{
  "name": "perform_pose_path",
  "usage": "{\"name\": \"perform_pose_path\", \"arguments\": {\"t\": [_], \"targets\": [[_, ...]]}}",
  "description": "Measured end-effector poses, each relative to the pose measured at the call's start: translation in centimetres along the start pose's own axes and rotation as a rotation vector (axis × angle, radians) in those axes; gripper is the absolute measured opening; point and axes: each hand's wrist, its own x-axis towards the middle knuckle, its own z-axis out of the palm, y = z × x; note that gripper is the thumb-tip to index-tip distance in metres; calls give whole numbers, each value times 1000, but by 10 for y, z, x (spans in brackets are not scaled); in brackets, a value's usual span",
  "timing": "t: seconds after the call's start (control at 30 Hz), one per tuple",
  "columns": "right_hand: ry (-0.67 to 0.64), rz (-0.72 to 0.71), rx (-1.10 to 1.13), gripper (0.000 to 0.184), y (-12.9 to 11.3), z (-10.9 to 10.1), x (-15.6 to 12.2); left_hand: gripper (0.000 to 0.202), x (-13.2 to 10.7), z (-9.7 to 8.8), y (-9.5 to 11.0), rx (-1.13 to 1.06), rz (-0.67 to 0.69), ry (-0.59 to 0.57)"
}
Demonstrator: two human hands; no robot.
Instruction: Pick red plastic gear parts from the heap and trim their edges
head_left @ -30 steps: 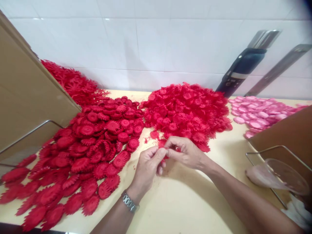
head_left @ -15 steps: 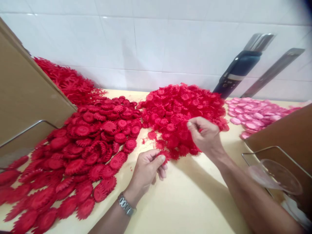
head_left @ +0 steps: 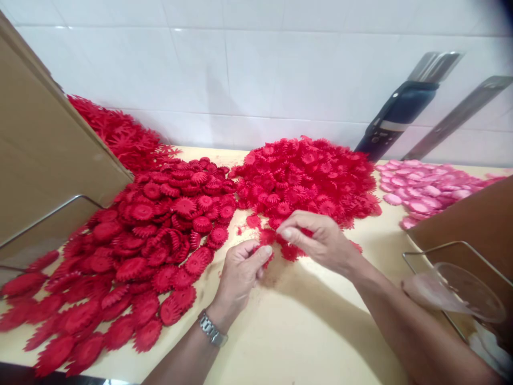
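Observation:
My left hand (head_left: 240,270), with a metal watch on its wrist, is closed in a pinch. Between thumb and fingers it grips a red flower-shaped piece (head_left: 270,262), mostly covered by the hand. Just to the right, my right hand (head_left: 318,240) has thumb and forefinger pressed together, close to the left thumb but apart from it. Whatever is in that pinch is too small or hidden to make out. Behind both hands rises a heap of red frilled flower pieces (head_left: 308,171). Left of them spreads a pile of thicker red toothed discs (head_left: 148,230).
Cardboard boxes stand at left (head_left: 48,133) and right (head_left: 468,219). Spiky red pieces (head_left: 124,133) lie by the wall, pink discs (head_left: 428,184) at right. A dark-handled tool (head_left: 401,117) and a metal strip (head_left: 457,115) lean on the tiles. A clear plastic cup (head_left: 452,294) sits right.
My right hand has come left and down from the red heap to beside the left hand. The left hand keeps its pinch. The whole view has shifted slightly.

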Motion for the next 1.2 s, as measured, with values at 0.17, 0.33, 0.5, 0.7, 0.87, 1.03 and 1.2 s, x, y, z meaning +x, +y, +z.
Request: {"name": "perform_pose_path", "arguments": {"t": [0.17,0.33,0.5,0.7,0.87,1.03,1.2], "targets": [[-223,153,373,19,0,21,-4,43,0,1,-1,-12,13,13],[-157,168,448,22,11,21,-2,35,-2,-1,-2,-35,37,-87],[343,170,131,19,19,-3,2,30,-3,-1,2,-59,74,-97],[579,55,-710,17,51,-50,2,21,-2,2,4,-98,45,-93],[534,-2,-752,18,51,-50,5,27,1,1,1,-46,73,-41],[133,30,-77,17,4,0,1,25,1,2,-2,-52,129,51],[-253,240,641,18,-12,34,-4,26,1,1,-5,-54,146,81]]}}
